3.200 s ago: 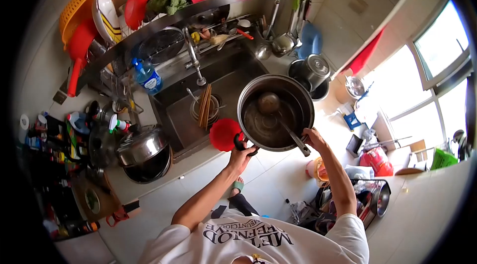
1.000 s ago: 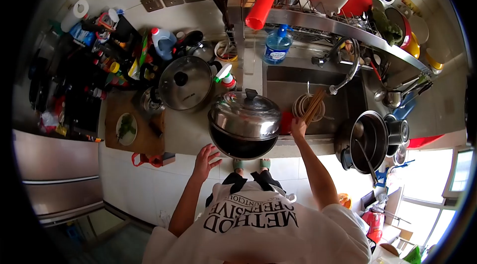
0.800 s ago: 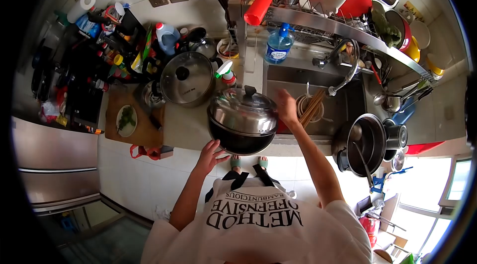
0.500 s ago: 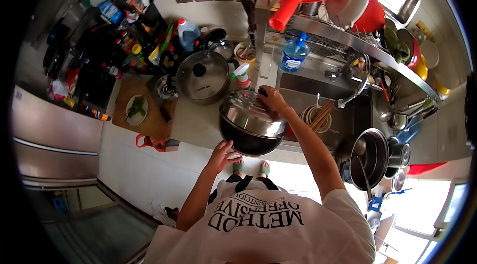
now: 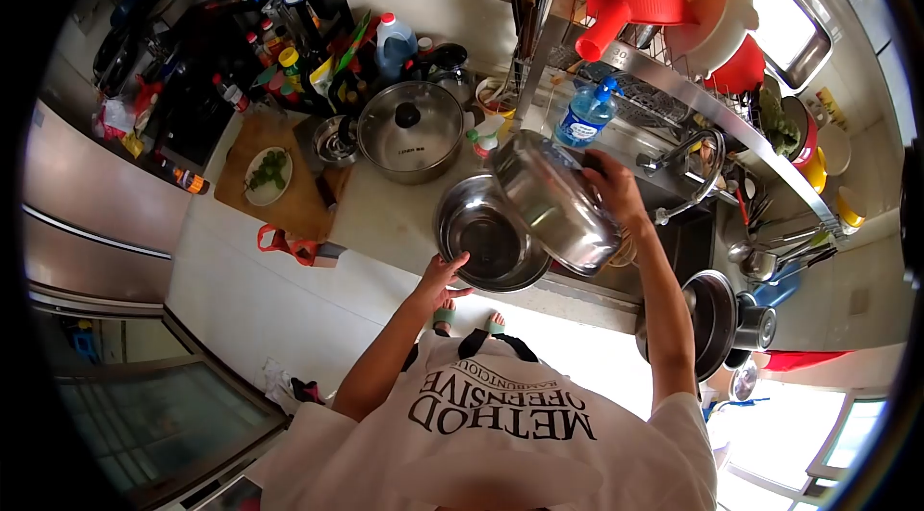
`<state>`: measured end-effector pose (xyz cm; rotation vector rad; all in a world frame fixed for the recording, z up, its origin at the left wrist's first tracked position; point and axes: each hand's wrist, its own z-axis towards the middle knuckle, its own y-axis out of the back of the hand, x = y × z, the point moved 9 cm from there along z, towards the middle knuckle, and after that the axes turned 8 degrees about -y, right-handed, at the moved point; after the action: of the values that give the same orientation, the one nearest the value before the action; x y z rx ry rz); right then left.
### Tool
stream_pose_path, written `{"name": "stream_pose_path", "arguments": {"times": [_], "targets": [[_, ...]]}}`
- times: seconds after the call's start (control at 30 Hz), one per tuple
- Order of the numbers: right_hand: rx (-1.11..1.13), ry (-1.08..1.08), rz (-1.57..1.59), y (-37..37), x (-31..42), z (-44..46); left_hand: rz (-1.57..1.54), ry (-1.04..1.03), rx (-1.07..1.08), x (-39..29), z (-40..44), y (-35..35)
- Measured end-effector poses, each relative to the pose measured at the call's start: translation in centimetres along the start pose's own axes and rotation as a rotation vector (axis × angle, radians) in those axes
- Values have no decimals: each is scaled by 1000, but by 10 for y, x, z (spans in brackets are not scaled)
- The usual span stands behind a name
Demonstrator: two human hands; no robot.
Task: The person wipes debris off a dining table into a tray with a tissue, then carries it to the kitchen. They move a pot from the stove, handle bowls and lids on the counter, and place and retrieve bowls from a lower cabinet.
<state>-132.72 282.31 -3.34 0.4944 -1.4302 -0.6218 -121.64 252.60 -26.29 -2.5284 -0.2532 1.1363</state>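
Note:
My right hand is closed on the knob of the domed steel lid, which is tilted and raised off to the right of the pot. Below and left of it, the open pot stands on the counter's front edge, its shiny inside showing. The fingers of my left hand are spread at the pot's front left rim; the thumb reaches the rim. Much of the sink behind the lid is hidden.
A lidded pot stands behind the open one. Farther left, a cutting board bears a plate of greens. A large pot is at the right, with the faucet above the sink. A blue bottle stands under the rack.
My right hand has left the sink's chopsticks, taken the lid's knob and lifted the lid rightward, uncovering the pot. My left hand has come to the pot's rim. The view has shifted.

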Motion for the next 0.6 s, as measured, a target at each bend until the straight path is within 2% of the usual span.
{"name": "stream_pose_path", "arguments": {"times": [0.07,0.17,0.37,0.6], "targets": [[-10,-37,51,23,1,-16,13,-5,-31,1,0,4],[-111,26,10,48,1,-42,-71,9,90,0,-3,-5],[-142,-108,108,62,-11,-91,-24,-1,124,16,18,-3],[-171,-156,246,63,-25,-123,-57,27,58,35,35,14]]}}
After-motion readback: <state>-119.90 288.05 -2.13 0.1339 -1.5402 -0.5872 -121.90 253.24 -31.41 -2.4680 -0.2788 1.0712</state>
